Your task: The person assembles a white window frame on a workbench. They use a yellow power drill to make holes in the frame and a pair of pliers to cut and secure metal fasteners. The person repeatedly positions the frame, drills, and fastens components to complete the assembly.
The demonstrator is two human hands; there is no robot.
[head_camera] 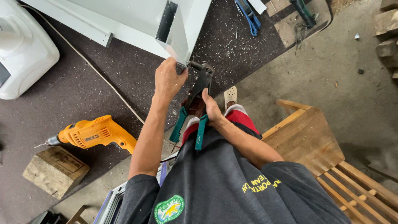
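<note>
Item: hand riveter (195, 103), black head, teal handles, nose set against the corner of a white sheet-metal frame (182, 39) on the dark worktop (103, 79). Left hand (168, 81) cupped over the frame corner, bracing it. Right hand (211, 110) closed on one handle (handles still spread apart). Step judged: rivet seated, not squeezed; next calls for a firm, square squeeze. Nearby: orange drill (93, 132).
</note>
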